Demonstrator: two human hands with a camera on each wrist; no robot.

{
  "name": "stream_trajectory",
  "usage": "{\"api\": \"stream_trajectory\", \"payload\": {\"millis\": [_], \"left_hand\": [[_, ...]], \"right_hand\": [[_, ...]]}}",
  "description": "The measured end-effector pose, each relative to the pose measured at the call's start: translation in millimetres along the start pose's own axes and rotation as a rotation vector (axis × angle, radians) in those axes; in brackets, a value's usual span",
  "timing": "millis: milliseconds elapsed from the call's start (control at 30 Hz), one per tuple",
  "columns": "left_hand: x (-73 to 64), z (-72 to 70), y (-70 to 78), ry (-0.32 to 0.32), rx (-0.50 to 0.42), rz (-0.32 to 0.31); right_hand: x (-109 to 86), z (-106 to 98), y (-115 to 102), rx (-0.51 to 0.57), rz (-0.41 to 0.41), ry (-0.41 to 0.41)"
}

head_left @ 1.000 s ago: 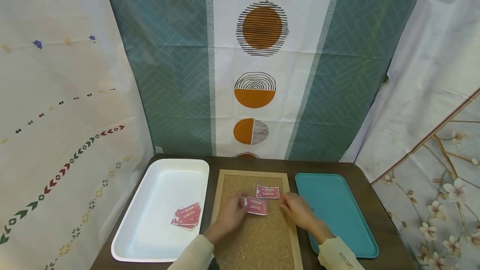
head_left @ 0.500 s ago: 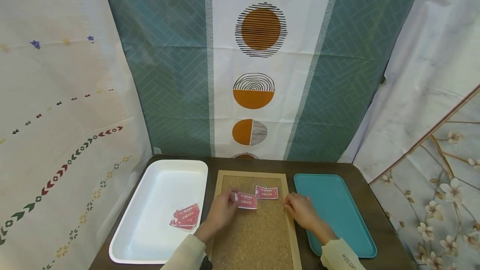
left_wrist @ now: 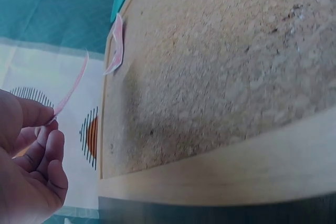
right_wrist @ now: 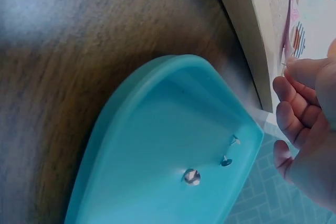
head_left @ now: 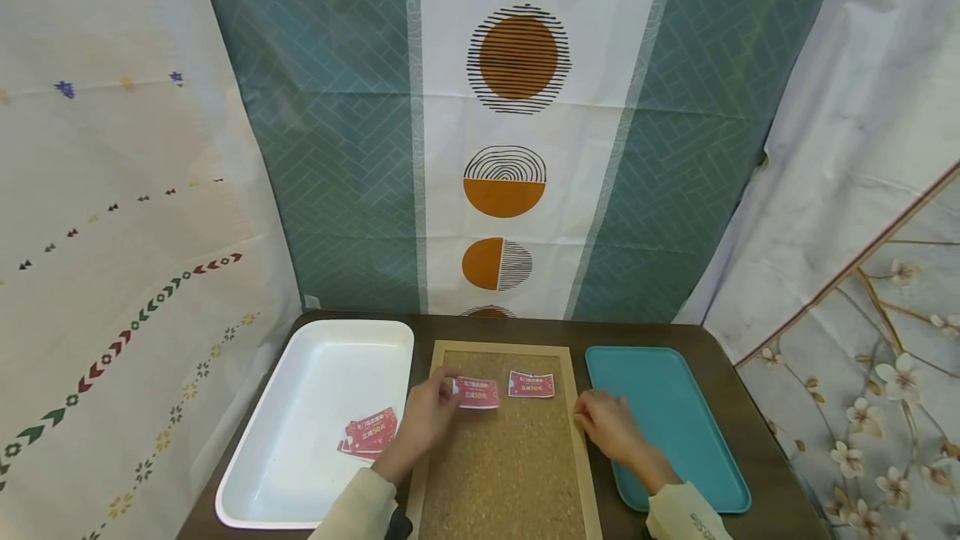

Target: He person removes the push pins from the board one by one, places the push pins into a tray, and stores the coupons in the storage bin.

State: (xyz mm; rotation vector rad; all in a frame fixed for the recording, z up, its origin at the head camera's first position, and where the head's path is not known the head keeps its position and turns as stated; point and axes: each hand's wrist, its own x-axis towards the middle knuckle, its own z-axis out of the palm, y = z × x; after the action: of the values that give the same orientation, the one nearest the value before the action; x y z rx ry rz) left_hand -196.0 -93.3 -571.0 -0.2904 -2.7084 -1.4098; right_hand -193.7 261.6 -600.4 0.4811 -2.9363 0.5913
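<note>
You are holding a red coupon [head_left: 477, 393] in your left hand [head_left: 430, 413], just left of the middle of the head view, over the upper left part of the cork board [head_left: 510, 465]. Your left thumb and forefinger are pinching it by one edge, with almost no gap between them. In the left wrist view the coupon is showing nearly edge-on, bending in a slight curve and standing clear of the cork, while your other fingers are curling beneath.

Your right hand [head_left: 611, 426] is hovering right of center in the head view, just beside the right side of the board's wooden frame and partly over the teal tray [head_left: 663, 407]. At the right edge of the right wrist view, thumb and forefinger are pressing together on a thin pin [right_wrist: 284, 65]; its point is poking out between them, and the rest is being hidden by your fingers.

A second coupon [head_left: 532, 384] is lying at the upper right of the board, apart from the held one; the left wrist view is showing its ends curling up. Three metal tacks [right_wrist: 192, 177] are lying in the teal tray, toward the lower right of the right wrist view. At the left of the head view, a white tray [head_left: 292, 448] is holding a loose pile of coupons [head_left: 371, 432] near its right wall. Both trays and the board are resting on a dark brown table [head_left: 771, 482]. A green cloth with orange circles [head_left: 517, 57] is hanging behind.
</note>
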Motion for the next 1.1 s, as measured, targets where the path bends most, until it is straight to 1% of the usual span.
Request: {"api": "stream_trajectory", "payload": {"millis": [133, 333, 433, 500, 633, 767, 867, 933, 1100], "left_hand": [[1.2, -4.2, -1.5, 0.032, 0.006, -0.002], [1.4, -9.8, -0.4, 0.046, 0.003, -0.011], [0.9, -12.8, -1.6, 0.053, 0.006, -0.023], [0.5, -15.0, -2.9, 0.056, 0.003, -0.044], [-1.3, -19.4, -6.2, 0.073, 0.006, -0.059], [-2.6, -22.4, -9.2, 0.094, 0.011, -0.056], [-3.1, -24.0, -11.5, 0.103, 0.018, -0.036], [-3.9, -25.1, -12.5, 0.102, 0.017, -0.047], [-6.0, -28.3, -17.5, 0.119, 0.041, -0.05]], "right_hand": [[-0.4, -1, 2, 0.013, 0.021, -0.013], [-4.0, -1, 5, 0.011, 0.024, -0.011], [-6.0, 0, 9, 0.0, 0.03, -0.009], [-7.5, 0, 11, -0.004, 0.037, -0.004], [-10.1, -2, 14, -0.018, 0.045, -0.008], [-12.6, -4, 16, -0.022, 0.053, -0.018], [-14.4, -5, 19, -0.02, 0.062, -0.015], [-15.8, -5, 21, -0.028, 0.067, -0.013], [-19.3, -6, 25, -0.052, 0.064, -0.005]]}}
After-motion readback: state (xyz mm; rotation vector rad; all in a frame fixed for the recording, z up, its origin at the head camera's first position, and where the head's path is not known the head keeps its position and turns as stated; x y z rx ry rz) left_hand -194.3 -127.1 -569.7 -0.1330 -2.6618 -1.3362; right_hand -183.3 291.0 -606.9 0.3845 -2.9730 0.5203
